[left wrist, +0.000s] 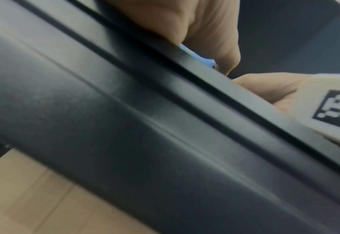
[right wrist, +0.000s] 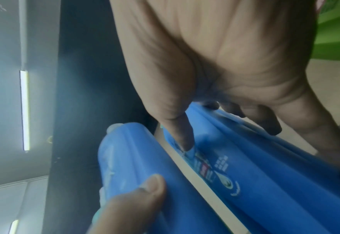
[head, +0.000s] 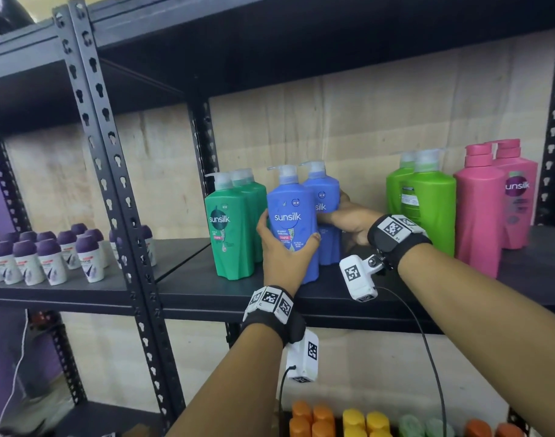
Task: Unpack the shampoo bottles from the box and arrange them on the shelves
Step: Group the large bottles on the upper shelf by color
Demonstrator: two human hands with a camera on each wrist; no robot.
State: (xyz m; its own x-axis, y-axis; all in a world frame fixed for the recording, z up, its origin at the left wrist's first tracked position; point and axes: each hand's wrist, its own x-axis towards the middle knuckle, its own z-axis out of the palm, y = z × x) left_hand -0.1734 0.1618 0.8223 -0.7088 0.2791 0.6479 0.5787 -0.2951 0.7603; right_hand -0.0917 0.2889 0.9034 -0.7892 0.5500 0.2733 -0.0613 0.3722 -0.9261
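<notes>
Front blue bottle (head: 292, 222) stood upright on the shelf (head: 206, 291), just beside the green bottles (head: 235, 225); gripped low on its body by the left hand (head: 284, 247), fingers and thumb curled round both sides. Rear blue bottle (head: 325, 209) clasped at mid-height by the right hand (head: 348, 222), thumb on its front face. Judged rigid, smooth, probably heavy if full (pump heads a poor hold). No box in view.
</notes>
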